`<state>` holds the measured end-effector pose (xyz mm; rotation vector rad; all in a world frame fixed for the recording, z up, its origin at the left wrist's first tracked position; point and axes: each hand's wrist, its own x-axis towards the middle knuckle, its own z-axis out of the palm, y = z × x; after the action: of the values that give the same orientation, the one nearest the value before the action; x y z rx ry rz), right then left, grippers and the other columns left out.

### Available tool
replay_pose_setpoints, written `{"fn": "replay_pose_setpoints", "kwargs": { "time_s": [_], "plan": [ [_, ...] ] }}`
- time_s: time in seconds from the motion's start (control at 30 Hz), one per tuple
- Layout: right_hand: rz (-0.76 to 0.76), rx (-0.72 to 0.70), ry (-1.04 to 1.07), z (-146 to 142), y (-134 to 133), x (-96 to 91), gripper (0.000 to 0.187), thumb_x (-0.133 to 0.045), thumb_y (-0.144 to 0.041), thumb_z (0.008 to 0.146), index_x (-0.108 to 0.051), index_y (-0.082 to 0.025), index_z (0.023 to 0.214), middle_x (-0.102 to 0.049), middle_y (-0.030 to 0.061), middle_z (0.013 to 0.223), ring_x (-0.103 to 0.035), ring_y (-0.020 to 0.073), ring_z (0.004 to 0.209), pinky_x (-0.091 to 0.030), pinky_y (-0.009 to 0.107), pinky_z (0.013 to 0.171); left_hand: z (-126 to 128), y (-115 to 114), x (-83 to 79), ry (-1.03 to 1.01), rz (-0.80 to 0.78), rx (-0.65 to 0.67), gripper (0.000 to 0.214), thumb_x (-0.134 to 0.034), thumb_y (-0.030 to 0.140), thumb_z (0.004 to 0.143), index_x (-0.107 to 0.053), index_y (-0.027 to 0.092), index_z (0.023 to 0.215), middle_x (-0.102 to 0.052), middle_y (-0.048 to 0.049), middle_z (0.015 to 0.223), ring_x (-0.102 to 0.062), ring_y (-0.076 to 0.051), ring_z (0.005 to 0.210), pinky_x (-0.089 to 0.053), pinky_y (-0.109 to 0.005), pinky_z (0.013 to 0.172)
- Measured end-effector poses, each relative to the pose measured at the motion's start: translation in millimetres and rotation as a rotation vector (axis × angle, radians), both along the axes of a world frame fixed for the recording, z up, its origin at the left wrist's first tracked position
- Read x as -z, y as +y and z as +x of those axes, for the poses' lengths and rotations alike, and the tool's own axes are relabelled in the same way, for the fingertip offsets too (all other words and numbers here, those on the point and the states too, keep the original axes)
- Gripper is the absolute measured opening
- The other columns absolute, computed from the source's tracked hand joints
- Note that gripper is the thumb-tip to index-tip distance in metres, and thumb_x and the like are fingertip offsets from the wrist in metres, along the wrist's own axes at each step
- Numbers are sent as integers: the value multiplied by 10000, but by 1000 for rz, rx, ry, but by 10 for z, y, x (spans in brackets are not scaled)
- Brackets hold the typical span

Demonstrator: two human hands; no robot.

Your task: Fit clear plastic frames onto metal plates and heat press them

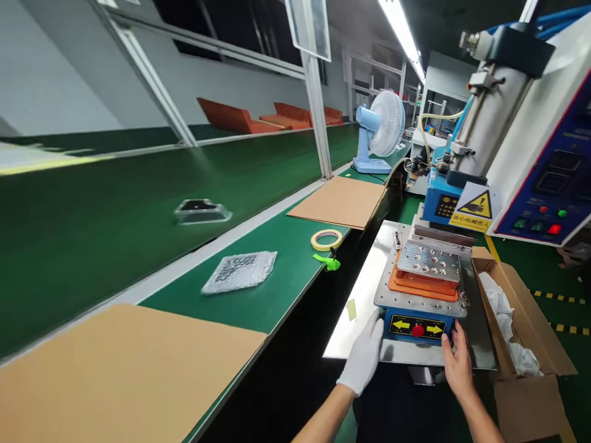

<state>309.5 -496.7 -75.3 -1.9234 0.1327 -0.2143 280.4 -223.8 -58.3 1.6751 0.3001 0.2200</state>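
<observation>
Head cam view, looking down at my bench. My left hand (364,357) has a white glove on and sits against the left end of the blue fixture base (415,326). Fingers are together, and I can't tell from this shot if it's actually clamped on or just resting there. My right hand (457,363) is bare, and its fingers curl around the right end, so that one's grasping the blue fixture base.

The base sits on a stainless sheet (355,307), right in front of me. It carries a silver plate (399,295) with an orange pad (415,284) and a drilled metal block (428,261) stacked on top. The front has 2 yellow arrow labels with a red button (418,330) between them, and the small print looks like START.

Behind that is a pneumatic press (494,123) with a blue control panel (551,197) and a yellow warning sticker (475,209), its text too small to read. To my right is a cardboard box (521,307) with white wrapping (501,314) inside. To my left, a green conveyor (258,289) holds masking tape (326,240), a bubble wrap bag (239,272) and cardboard sheets (339,202).
</observation>
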Motion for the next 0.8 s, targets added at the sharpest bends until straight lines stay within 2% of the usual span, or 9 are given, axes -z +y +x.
{"fn": "replay_pose_setpoints", "kwargs": {
  "time_s": [0.17,0.3,0.37,0.43,0.5,0.57,0.67,0.73,0.8],
  "plan": [
    [33,50,-8,-12,146,-8,837,-667,-705,899,-561,-173,1536,-728,226,1385,-672,391,1342,-596,470,1003,-33,-167,-63,74,69,36,736,-498,441,1034,-335,133,1683,-415,-178,1720,-369,-326,1616,-283,-530,1353],
    [70,27,-85,51,97,-69,730,-712,-688,880,-641,-199,1418,-779,164,1255,-742,340,1197,-618,431,935,-1,-37,-138,84,66,95,758,-566,466,991,-383,141,1652,-439,-186,1703,-418,-325,1591,-314,-500,1341],
    [81,36,-115,45,73,-94,703,-709,-691,887,-653,-194,1382,-778,162,1223,-751,332,1145,-619,440,926,-46,26,-184,74,22,54,749,-609,497,959,-445,152,1603,-488,-191,1668,-477,-331,1552,-371,-498,1312],
    [88,71,-138,-14,54,-131,689,-678,-696,916,-638,-186,1378,-754,180,1256,-742,331,1143,-611,458,947,-166,77,-214,63,-56,-31,687,-638,540,925,-543,173,1497,-613,-184,1543,-601,-343,1436,-474,-502,1234],
    [92,116,-158,-129,46,-221,643,-640,-688,956,-629,-186,1358,-725,190,1305,-722,324,1167,-592,458,978,-366,143,-200,80,-126,-103,594,-634,601,912,-632,192,1342,-743,-147,1285,-732,-339,1207,-581,-488,1085],
    [81,82,-158,-281,70,-414,517,-619,-657,996,-670,-196,1224,-746,148,1192,-723,296,1090,-582,417,945,-626,235,-140,114,-143,-141,528,-607,666,919,-684,206,1166,-757,-81,1014,-757,-304,964,-616,-437,916],
    [74,-252,-138,-514,213,-959,376,-606,-564,1051,-685,-218,928,-694,30,824,-684,214,799,-549,320,770,-1050,354,-40,167,-93,-159,514,-564,734,926,-662,230,911,-659,-7,778,-647,-233,739,-539,-352,711],
    [125,-599,-178,-658,392,-1435,320,-591,-482,1083,-711,-235,919,-684,13,789,-674,185,758,-538,289,734,-1304,365,-39,216,-58,-180,550,-519,763,933,-582,237,788,-563,20,684,-535,-199,641,-456,-326,630],
    [236,-1014,-251,-817,613,-1878,297,-529,-445,1117,-757,-277,1026,-725,27,856,-710,191,824,-573,308,785,-1503,329,-110,259,-23,-204,584,-468,783,936,-484,248,704,-463,30,629,-437,-189,600,-388,-323,592]
  ]
}}
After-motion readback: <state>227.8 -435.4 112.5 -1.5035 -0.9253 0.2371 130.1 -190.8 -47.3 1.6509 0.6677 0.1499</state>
